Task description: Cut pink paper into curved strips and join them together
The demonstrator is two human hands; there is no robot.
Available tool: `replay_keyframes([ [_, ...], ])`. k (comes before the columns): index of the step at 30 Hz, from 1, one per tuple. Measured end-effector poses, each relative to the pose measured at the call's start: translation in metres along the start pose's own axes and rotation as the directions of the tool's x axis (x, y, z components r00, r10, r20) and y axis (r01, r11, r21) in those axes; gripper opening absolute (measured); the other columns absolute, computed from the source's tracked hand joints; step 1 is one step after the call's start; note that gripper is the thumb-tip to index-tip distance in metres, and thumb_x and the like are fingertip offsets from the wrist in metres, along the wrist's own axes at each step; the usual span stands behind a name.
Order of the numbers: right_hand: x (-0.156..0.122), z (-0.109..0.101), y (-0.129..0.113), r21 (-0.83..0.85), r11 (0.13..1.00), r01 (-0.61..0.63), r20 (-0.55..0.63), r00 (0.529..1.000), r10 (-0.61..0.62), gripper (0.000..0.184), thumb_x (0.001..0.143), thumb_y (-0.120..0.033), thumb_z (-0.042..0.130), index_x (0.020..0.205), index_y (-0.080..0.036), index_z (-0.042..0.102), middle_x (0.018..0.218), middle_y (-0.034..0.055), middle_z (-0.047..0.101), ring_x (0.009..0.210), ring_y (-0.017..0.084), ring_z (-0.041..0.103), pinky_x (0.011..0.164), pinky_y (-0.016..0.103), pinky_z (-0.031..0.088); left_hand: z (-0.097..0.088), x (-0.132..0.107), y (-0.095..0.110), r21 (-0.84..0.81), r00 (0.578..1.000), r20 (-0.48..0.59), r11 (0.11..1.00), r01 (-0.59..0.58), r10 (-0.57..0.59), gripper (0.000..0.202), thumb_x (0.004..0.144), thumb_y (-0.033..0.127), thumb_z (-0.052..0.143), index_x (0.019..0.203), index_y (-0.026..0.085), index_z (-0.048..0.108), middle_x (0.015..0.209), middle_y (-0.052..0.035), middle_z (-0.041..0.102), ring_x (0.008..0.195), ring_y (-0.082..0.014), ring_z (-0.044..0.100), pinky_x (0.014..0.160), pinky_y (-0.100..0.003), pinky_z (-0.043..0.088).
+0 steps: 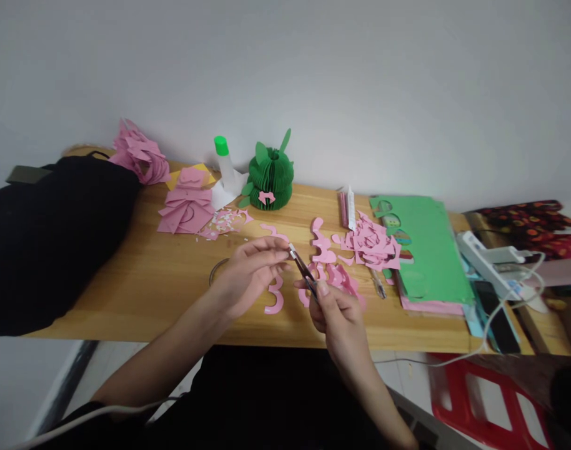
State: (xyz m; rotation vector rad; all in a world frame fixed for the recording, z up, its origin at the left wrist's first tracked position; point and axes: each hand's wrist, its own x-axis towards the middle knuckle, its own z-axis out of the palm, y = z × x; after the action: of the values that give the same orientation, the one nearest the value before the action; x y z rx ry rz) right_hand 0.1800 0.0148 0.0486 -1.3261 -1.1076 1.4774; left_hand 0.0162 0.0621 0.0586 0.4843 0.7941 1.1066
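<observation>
My right hand (337, 312) is closed around dark tweezers (304, 269), which point up and to the left. At their tips is a small white piece (292, 249). The fingertips of my left hand (252, 275) pinch together at that piece, though the exact contact is too small to make out. Under my hands lie wavy pink paper cutouts: one shaped like a 3 (276, 297) near my left hand, another curved cutout (322, 244) beyond the tweezers. Behind stands a green honeycomb paper cactus (271, 181) with a pink bow-shaped piece (267, 197) on its front.
A glue stick (225, 165) with a green cap stands by pink paper sheets (187, 209) and scattered scraps (224, 222). A black bag (65, 231) covers the left end. Rightward lie pink offcuts (372, 244), green sheets (430, 250), a power strip (485, 262) and a phone (496, 319).
</observation>
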Motion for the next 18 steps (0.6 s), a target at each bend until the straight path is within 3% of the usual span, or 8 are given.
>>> replay_keyframes([
  [5, -0.001, -0.005, 0.003, 0.071, 0.992, -0.102, 0.05, 0.994, 0.099, 0.056, 0.081, -0.067, 0.058, 0.078, -0.013, 0.072, 0.05, -0.0095, 0.021, 0.043, 0.005, 0.012, 0.039, 0.021, 0.012, -0.005, 0.0, 0.001, 0.059, 0.994, -0.047, 0.994, -0.093, 0.096, 0.015, 0.065, 0.017, 0.075, 0.078, 0.019, 0.069, 0.081, -0.0005, 0.068, 0.082, -0.0145, 0.066, 0.072, -0.026, 0.049],
  [8, -0.002, -0.012, 0.007, 0.06, 0.988, -0.14, 0.053, 0.989, 0.137, 0.057, 0.08, -0.068, 0.058, 0.077, -0.013, 0.072, 0.048, -0.0104, 0.02, 0.042, 0.004, 0.01, 0.039, 0.021, 0.01, -0.008, -0.003, -0.001, 0.216, 0.974, -0.083, 0.958, -0.188, 0.21, 0.021, 0.065, 0.019, 0.077, 0.084, 0.018, 0.067, 0.09, -0.0015, 0.071, 0.084, -0.0156, 0.068, 0.07, -0.025, 0.05],
  [11, -0.004, -0.017, 0.01, -0.038, 0.991, -0.127, 0.072, 0.989, 0.13, 0.054, 0.083, -0.065, 0.058, 0.076, -0.013, 0.072, 0.048, -0.0096, 0.021, 0.042, 0.005, 0.013, 0.04, 0.022, 0.012, -0.012, -0.007, -0.005, 0.382, 0.964, -0.082, 0.901, -0.204, 0.253, 0.029, 0.064, 0.019, 0.078, 0.089, 0.017, 0.064, 0.102, -0.004, 0.07, 0.082, -0.0157, 0.07, 0.069, -0.025, 0.053],
  [14, -0.006, -0.02, 0.011, -0.197, 0.98, -0.025, 0.028, 0.999, 0.031, 0.048, 0.087, -0.058, 0.056, 0.072, -0.015, 0.072, 0.049, -0.0066, 0.029, 0.045, 0.007, 0.024, 0.042, 0.023, 0.02, -0.014, -0.011, -0.009, 0.441, 0.975, -0.09, 0.886, -0.144, 0.203, 0.034, 0.062, 0.02, 0.078, 0.092, 0.018, 0.063, 0.111, -0.0054, 0.069, 0.079, -0.0152, 0.071, 0.067, -0.025, 0.055],
  [18, -0.011, -0.023, 0.013, -0.37, 0.923, 0.102, 0.019, 0.995, -0.102, 0.034, 0.091, -0.047, 0.056, 0.085, -0.019, 0.076, 0.063, 0.0007, 0.06, 0.06, 0.014, 0.054, 0.056, 0.025, 0.042, -0.016, -0.012, -0.011, 0.424, 0.987, -0.108, 0.903, -0.066, 0.123, 0.036, 0.061, 0.021, 0.079, 0.094, 0.017, 0.065, 0.094, -0.0036, 0.073, 0.071, -0.0144, 0.071, 0.065, -0.026, 0.056],
])
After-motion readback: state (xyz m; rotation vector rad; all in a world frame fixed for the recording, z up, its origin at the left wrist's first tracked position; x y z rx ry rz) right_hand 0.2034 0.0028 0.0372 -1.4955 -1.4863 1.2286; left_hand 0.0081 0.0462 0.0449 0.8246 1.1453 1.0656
